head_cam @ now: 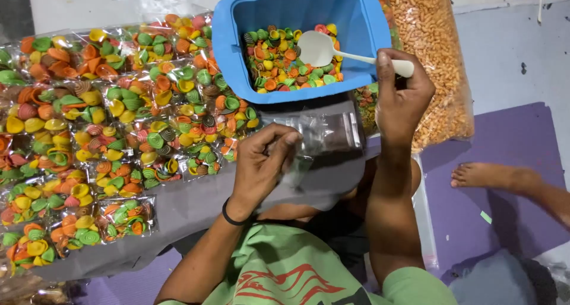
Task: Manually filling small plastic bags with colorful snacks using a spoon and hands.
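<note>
Spoon (pixel 332 51) handle in right hand (pixel 404 97), bowl pointing left into bin (pixel 228 38).

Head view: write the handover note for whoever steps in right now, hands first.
Left hand: grip on an empty clear plastic bag, held over the lap.
Right hand: grip on the white spoon, its bowl inside the blue tub above the coloured shell snacks.
Done: many filled packets lie in rows on the grey cloth, on the left.
Left: the held bag has nothing in it yet; the tub is still partly full.
</note>
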